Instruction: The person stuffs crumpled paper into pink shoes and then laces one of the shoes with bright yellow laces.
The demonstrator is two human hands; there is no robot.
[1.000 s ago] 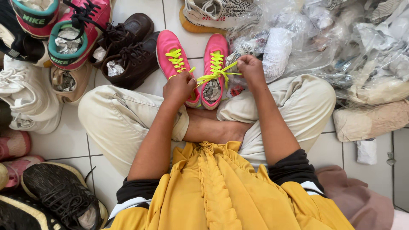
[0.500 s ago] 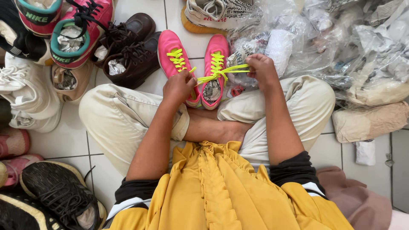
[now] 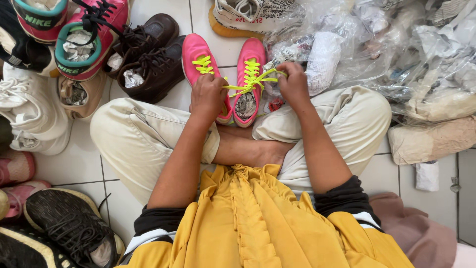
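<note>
The neon-yellow shoelace (image 3: 253,79) of the right-hand pink sneaker (image 3: 249,84) is stretched taut between both hands in the head view, a little above the middle of the frame. The left hand (image 3: 208,97) is closed on one end of the lace, at about 9 o'clock from that shoe, its knuckles partly covering the heel of the left-hand pink sneaker (image 3: 198,59). The right hand (image 3: 293,83) pinches the other end between thumb and fingers at about 3 o'clock from the shoe. Both sneakers stand side by side on the white tiled floor (image 3: 163,99), toes pointing to 12 o'clock, just beyond the person's crossed legs in beige trousers (image 3: 139,139); the right-hand one is stuffed with crumpled paper.

At 10 o'clock from the hands sits a pair of dark brown lace-up shoes (image 3: 148,54), and further out a pink-and-teal trainer (image 3: 89,44). At 12 o'clock lies a striped knit sneaker (image 3: 248,15) (only partly in frame). Crumpled clear plastic bags (image 3: 396,54) fill the 1 to 3 o'clock side. A black trainer (image 3: 69,228) lies at 8 o'clock.
</note>
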